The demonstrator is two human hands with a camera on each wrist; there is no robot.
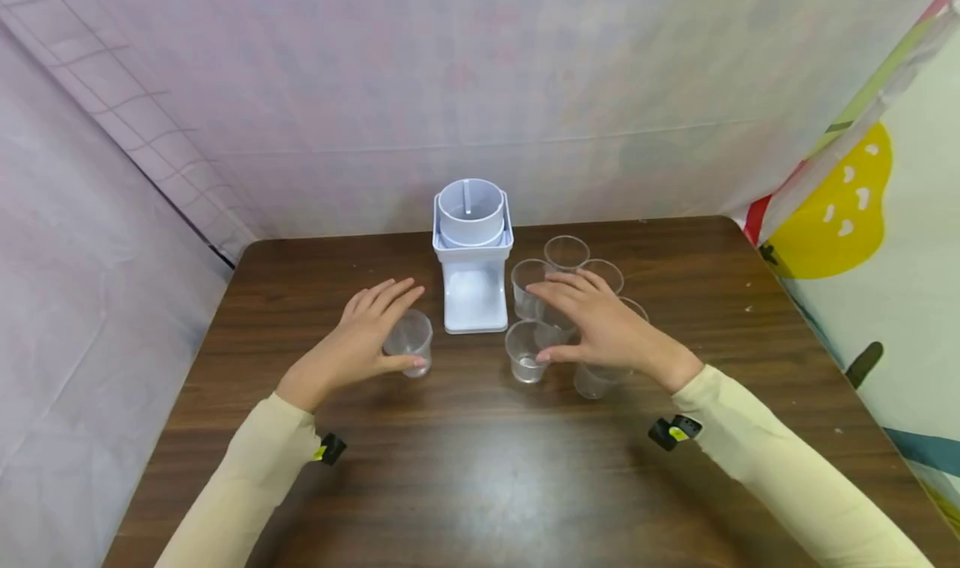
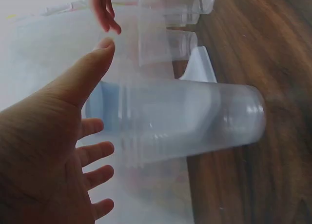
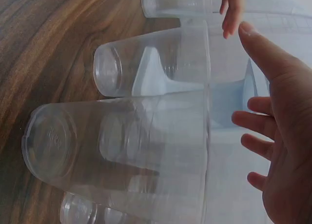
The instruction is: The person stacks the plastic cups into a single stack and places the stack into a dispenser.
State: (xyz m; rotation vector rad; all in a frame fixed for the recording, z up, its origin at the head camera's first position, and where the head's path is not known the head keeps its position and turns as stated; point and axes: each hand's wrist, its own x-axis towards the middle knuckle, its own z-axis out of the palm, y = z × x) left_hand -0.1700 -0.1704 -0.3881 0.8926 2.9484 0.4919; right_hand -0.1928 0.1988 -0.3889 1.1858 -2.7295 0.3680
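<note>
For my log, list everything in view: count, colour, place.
White plastic stand with round top: 1, white, table's back
Clear plastic cup: 1, colourless, left of stand
Grouped clear plastic cups: at least 6, colourless, right of stand
Wood-grain table: 1, brown, beneath cups
Patterned sheeting: count unclear, pale, behind table
Printed panel: 1, white/yellow, far right
Wrist devices: 2, black/yellow, one per wrist
Long sleeves: 2, cream, both arms
Left hand: 1, near single cup
Right hand: 1, by grouped cups
</note>
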